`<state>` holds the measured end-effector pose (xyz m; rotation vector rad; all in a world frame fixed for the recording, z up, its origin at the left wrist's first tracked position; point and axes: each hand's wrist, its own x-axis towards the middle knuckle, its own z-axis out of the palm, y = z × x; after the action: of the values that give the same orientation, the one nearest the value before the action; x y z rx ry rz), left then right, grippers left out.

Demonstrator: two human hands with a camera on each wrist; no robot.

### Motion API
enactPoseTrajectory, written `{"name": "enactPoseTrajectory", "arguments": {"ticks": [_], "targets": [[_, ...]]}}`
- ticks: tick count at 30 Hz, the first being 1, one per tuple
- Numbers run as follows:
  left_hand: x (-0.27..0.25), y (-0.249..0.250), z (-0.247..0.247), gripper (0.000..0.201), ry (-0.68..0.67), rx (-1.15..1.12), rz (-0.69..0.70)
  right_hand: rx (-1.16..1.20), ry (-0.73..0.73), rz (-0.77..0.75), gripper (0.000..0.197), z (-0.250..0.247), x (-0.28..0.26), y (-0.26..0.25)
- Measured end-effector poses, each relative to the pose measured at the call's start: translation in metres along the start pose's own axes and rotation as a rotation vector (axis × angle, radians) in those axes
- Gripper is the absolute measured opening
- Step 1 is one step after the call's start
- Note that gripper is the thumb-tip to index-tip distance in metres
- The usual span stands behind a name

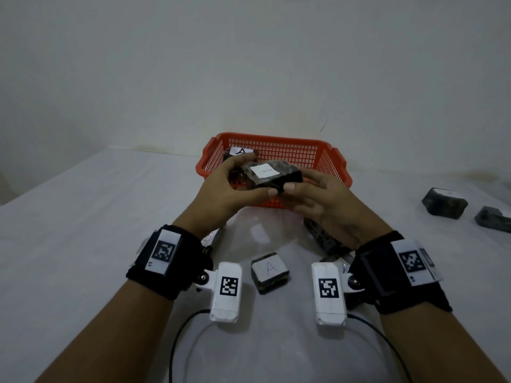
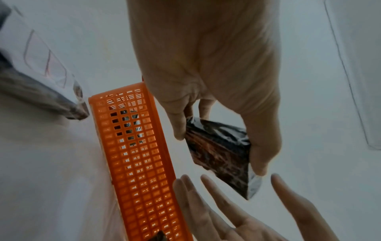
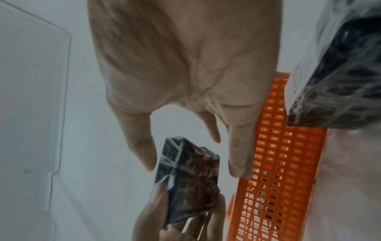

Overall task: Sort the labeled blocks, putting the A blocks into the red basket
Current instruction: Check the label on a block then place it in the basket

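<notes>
step: carrying block to red basket (image 1: 272,150) | left hand (image 1: 232,189) gripped wrapped block (image 1: 269,174) over basket's near rim | right hand (image 1: 320,200) loose-fingered beside it, thumb touching | next, likely: read label, release inside if A

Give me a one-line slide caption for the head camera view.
Left hand grips a dark labeled block over the red basket, right hand open beside it.
</notes>
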<state>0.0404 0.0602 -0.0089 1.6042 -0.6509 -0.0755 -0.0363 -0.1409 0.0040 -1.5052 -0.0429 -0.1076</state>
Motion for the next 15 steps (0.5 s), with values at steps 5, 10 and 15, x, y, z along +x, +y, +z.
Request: {"name": "enactPoseTrajectory", "arguments": {"ticks": [5, 10, 15], "targets": [[0.002, -0.006, 0.007, 0.116, 0.078, 0.087, 0.006, 0.158, 0.041, 0.112, 0.034, 0.018, -0.004, -0.005], [0.002, -0.003, 0.015, 0.113, 0.057, 0.146, -0.003, 0.214, 0.182, 0.110, 0.023, 0.018, -0.001, -0.008], [0.018, 0.010, 0.003, 0.055, 0.145, 0.211, -0.010, 0.107, 0.257, 0.138, 0.025, 0.005, 0.010, -0.020]]}}
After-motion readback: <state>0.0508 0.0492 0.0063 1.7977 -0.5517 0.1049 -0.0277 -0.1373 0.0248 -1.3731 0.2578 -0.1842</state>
